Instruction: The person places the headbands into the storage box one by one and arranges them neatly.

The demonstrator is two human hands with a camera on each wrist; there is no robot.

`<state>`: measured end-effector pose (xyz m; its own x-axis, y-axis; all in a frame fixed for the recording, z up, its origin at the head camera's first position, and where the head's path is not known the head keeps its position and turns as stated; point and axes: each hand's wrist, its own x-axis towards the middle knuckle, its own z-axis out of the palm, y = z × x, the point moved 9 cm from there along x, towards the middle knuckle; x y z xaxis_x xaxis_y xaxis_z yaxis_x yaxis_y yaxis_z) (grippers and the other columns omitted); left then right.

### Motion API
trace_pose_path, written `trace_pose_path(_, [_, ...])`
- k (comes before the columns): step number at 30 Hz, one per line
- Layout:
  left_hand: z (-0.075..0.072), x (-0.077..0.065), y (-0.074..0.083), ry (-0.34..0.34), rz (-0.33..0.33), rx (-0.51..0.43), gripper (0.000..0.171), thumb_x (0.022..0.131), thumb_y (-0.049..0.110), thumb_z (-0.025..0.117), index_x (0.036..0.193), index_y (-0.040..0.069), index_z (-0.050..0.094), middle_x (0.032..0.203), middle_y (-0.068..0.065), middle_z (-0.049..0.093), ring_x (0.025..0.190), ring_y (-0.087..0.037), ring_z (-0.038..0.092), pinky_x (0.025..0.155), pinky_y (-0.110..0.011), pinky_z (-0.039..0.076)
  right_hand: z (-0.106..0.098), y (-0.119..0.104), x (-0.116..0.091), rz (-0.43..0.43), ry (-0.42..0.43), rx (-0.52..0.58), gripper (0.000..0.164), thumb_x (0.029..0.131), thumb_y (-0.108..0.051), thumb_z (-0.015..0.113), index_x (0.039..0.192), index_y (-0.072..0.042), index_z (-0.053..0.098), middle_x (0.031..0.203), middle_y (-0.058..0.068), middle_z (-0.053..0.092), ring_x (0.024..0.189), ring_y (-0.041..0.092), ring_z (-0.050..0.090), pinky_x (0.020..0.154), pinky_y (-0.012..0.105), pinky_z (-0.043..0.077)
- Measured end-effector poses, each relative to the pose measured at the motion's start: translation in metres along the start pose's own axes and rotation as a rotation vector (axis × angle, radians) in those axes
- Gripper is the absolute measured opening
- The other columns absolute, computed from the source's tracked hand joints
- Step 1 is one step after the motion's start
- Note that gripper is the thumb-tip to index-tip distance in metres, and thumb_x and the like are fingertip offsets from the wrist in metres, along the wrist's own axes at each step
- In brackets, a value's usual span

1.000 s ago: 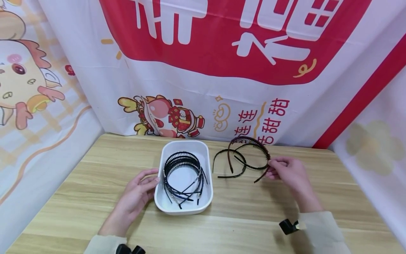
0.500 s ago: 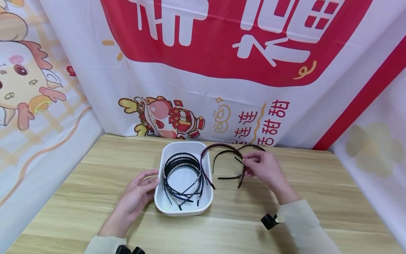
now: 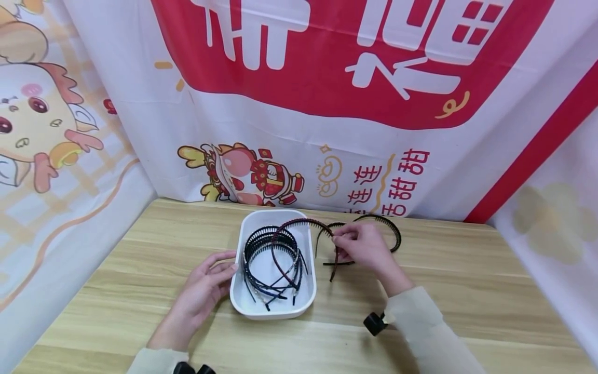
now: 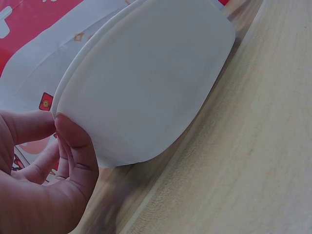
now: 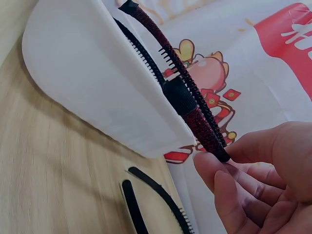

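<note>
My right hand [image 3: 366,249] pinches one end of a dark red, glittery toothed headband [image 5: 207,129] between thumb and fingertips. In the head view, this headband's arc crosses over the right wall of a white plastic bin [image 3: 273,315]. Inside the bin lie several black toothed headbands [image 3: 271,233], nested and crossing at their tips. At the bin's left rim, my left hand [image 3: 203,288] holds on with bent thumb and fingers; the left wrist view puts the fingertips right at the rim. Behind the right hand, a black headband [image 3: 398,236] rests on the table.
Another thin black headband [image 5: 134,204] lies right of the bin, partly hidden by the right hand in the head view. The wooden table [image 3: 345,343] ends against a printed cloth backdrop [image 3: 448,176], with cloth along both sides too.
My right hand has carried the red headband leftward, from beside the loose headbands to over the bin's right wall. The left hand stays at the bin's rim.
</note>
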<state>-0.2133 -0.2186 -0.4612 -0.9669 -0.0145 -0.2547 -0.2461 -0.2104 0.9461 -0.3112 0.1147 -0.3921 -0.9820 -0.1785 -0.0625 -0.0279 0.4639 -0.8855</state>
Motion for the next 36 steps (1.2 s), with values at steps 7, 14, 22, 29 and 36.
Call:
trace_pose_path(7, [0.0, 0.0, 0.0, 0.004, -0.003, -0.003, 0.035, 0.104, 0.008, 0.066, 0.137, 0.015, 0.059, 0.106, 0.007, 0.075, 0.1, -0.012, 0.072, 0.092, -0.03, 0.06, 0.013, -0.003, 0.003, 0.014, -0.006, 0.012, 0.019, 0.099, -0.01, 0.074, 0.115, 0.001, 0.076, 0.088, 0.015, 0.078, 0.068, 0.021, 0.073, 0.072, 0.043, 0.068])
trace_pose_path(14, [0.001, -0.001, 0.0, 0.005, -0.003, -0.006, 0.036, 0.103, 0.008, 0.066, 0.138, 0.014, 0.059, 0.104, 0.008, 0.075, 0.098, -0.011, 0.071, 0.091, -0.029, 0.06, 0.021, -0.01, 0.005, -0.009, -0.014, -0.019, 0.015, 0.098, -0.009, 0.074, 0.11, 0.0, 0.077, 0.085, 0.013, 0.078, 0.067, 0.019, 0.073, 0.071, 0.041, 0.068])
trace_pose_path(22, [0.0, 0.0, 0.0, 0.005, -0.004, 0.002, 0.038, 0.104, 0.008, 0.066, 0.14, 0.013, 0.057, 0.103, 0.008, 0.075, 0.099, -0.01, 0.07, 0.091, -0.029, 0.06, 0.032, -0.022, 0.011, -0.026, -0.02, -0.073, 0.012, 0.098, -0.012, 0.076, 0.107, -0.005, 0.079, 0.084, 0.01, 0.078, 0.068, 0.021, 0.074, 0.071, 0.04, 0.068])
trace_pose_path(29, [0.0, 0.001, -0.001, 0.004, -0.004, -0.005, 0.037, 0.104, 0.008, 0.065, 0.14, 0.013, 0.057, 0.103, 0.008, 0.075, 0.099, -0.01, 0.07, 0.092, -0.029, 0.06, 0.04, -0.035, 0.015, -0.058, -0.012, -0.159, 0.009, 0.097, -0.015, 0.076, 0.102, -0.009, 0.08, 0.077, 0.003, 0.078, 0.07, 0.03, 0.078, 0.059, 0.029, 0.061])
trace_pose_path(36, [0.001, 0.0, 0.0, -0.003, -0.002, -0.024, 0.031, 0.104, 0.007, 0.066, 0.133, 0.018, 0.062, 0.102, 0.009, 0.076, 0.098, -0.009, 0.071, 0.092, -0.029, 0.06, 0.048, -0.04, 0.019, -0.058, -0.01, -0.197, 0.009, 0.098, -0.018, 0.075, 0.103, -0.012, 0.079, 0.075, 0.001, 0.077, 0.07, 0.028, 0.078, 0.055, 0.024, 0.049])
